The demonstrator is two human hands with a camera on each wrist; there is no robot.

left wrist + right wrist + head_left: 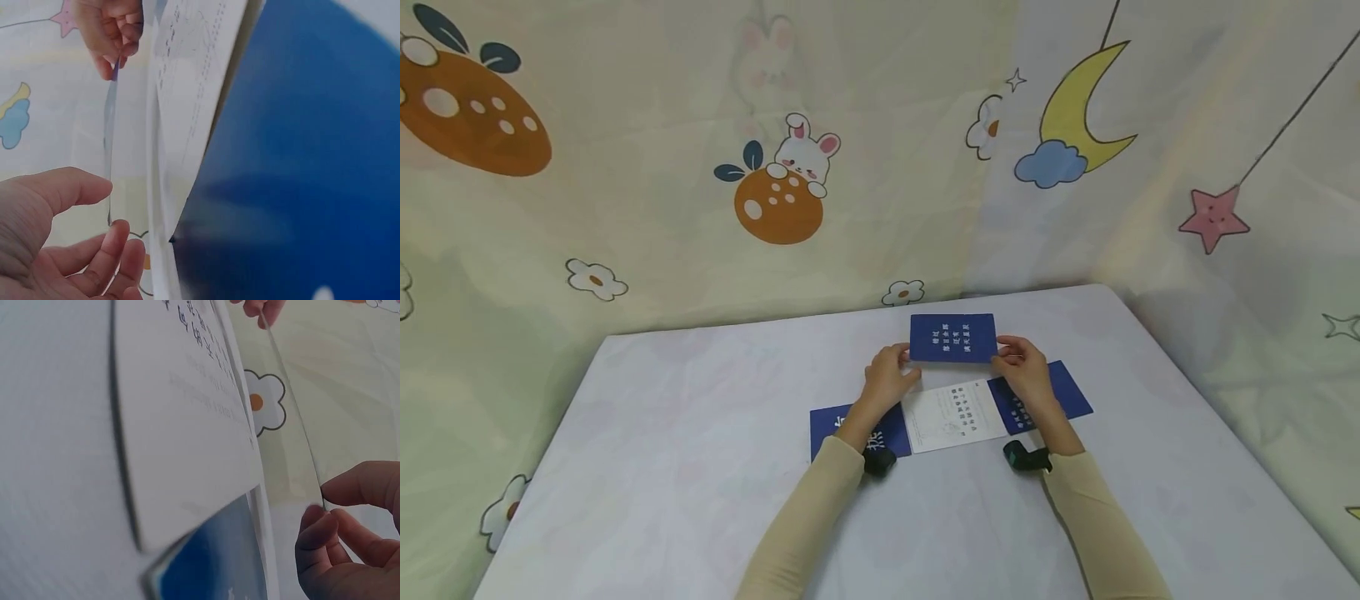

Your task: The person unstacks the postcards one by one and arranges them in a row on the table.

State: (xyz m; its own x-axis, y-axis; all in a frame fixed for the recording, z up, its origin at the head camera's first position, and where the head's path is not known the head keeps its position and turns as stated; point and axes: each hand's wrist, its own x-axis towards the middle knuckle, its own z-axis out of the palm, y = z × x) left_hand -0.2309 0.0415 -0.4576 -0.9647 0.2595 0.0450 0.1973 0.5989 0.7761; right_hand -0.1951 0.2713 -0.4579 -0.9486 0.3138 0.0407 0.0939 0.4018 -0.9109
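Observation:
A dark blue card [952, 338] with white lettering is held above the table, seen almost edge-on in both wrist views. At its left end, my left hand [889, 379] pinches it between thumb and fingers. The thumb [87, 187] lies against one face in the left wrist view. My right hand [1024, 375] grips the opposite end with thumb and fingertips. Below, a white card [955, 417] with dark writing lies on the table. Blue cards flank it: one on the left [823, 429], partly hidden by my left arm, and one on the right [1070, 390], partly behind my right hand.
The white-covered table [700, 458] ends at a patterned cloth wall [662, 183] just behind the held card. More patterned cloth [1262, 317] hangs along the right edge. A dark wrist-worn device [1026, 457] sits at my right wrist, another [880, 462] at my left.

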